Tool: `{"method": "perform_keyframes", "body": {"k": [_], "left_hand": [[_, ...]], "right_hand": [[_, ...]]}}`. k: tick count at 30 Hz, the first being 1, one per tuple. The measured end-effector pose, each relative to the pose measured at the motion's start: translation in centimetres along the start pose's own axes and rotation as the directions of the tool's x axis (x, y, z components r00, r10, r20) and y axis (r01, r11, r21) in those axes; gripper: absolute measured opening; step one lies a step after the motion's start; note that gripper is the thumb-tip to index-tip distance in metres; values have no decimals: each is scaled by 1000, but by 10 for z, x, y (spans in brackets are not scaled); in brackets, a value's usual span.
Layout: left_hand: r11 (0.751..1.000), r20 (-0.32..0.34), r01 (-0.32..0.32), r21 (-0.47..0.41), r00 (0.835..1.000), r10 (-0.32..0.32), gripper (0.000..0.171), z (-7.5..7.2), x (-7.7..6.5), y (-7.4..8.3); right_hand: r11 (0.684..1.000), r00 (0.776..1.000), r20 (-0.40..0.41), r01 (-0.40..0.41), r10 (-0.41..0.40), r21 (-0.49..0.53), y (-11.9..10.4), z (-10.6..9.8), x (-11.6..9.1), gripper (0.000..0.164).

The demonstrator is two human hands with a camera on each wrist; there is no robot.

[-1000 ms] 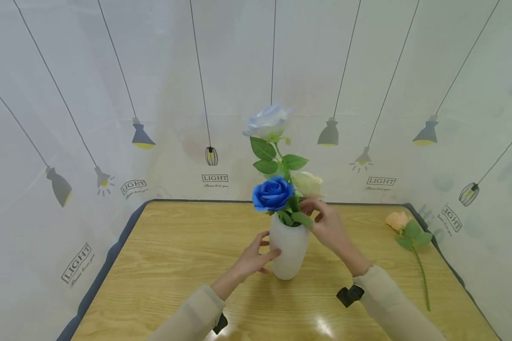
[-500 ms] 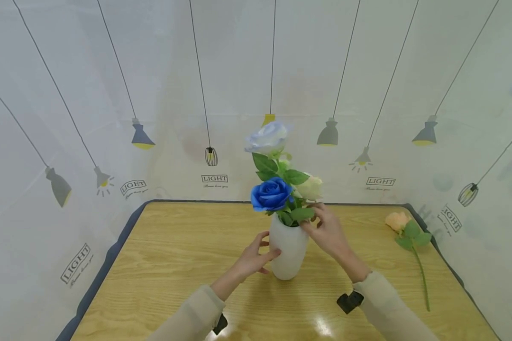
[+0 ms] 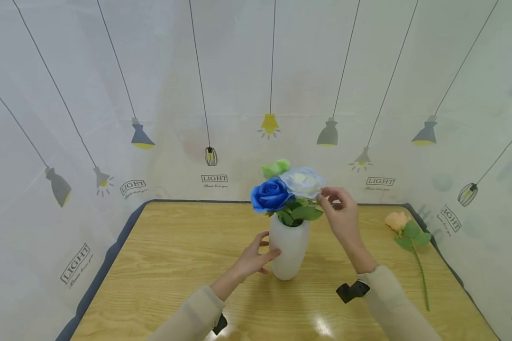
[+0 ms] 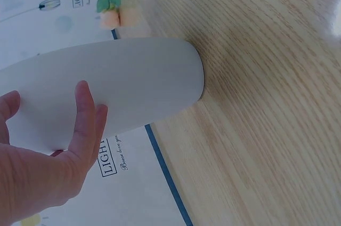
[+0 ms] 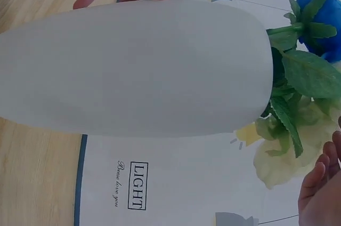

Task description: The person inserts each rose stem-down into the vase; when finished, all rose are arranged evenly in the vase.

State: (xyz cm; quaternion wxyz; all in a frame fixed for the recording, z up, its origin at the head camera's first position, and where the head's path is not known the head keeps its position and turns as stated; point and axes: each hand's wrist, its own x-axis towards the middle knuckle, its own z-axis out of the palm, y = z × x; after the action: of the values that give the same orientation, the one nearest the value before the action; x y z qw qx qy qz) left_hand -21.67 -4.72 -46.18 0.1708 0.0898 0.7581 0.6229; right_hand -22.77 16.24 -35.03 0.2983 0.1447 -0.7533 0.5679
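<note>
A white vase (image 3: 288, 248) stands upright on the table, holding several roses. My left hand (image 3: 251, 258) grips its left side, thumb across the front; the left wrist view shows the fingers (image 4: 84, 109) spread on the wall. In the vase are a blue rose (image 3: 270, 195), a pale blue rose (image 3: 303, 182) and a light green bloom (image 3: 275, 168) behind. A cream rose (image 5: 285, 154) shows in the right wrist view, hidden in the head view. My right hand (image 3: 341, 215) pinches the right edge of the pale blue rose with thumb and fingertips. Green leaves (image 3: 307, 213) spread over the rim.
A peach rose (image 3: 397, 221) with leaves and a long stem lies near the right edge of the wooden table (image 3: 183, 246). A pale curtain (image 3: 175, 94) printed with lamps surrounds the table at the back and sides.
The pale blue rose has dropped from high above the vase to beside the blue rose. My right hand has moved from near the rim up and right to the bloom. My left hand stays put.
</note>
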Motion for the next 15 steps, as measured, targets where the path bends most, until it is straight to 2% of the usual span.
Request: {"method": "perform_keyframes", "body": {"k": [6,11,15], "left_hand": [[1000,0,4,1,1000,-4,72,0,0,0],[1000,-6,8,1,1000,-8,72,0,0,0],[1000,-6,4,-2,1000,-4,72,0,0,0]], "right_hand": [[999,1000,-10,-29,30,44,-10,-1,3,12],[999,1000,-24,-7,8,53,-7,-6,6,13],[1000,999,-40,-13,13,18,-1,-19,7,13]]}}
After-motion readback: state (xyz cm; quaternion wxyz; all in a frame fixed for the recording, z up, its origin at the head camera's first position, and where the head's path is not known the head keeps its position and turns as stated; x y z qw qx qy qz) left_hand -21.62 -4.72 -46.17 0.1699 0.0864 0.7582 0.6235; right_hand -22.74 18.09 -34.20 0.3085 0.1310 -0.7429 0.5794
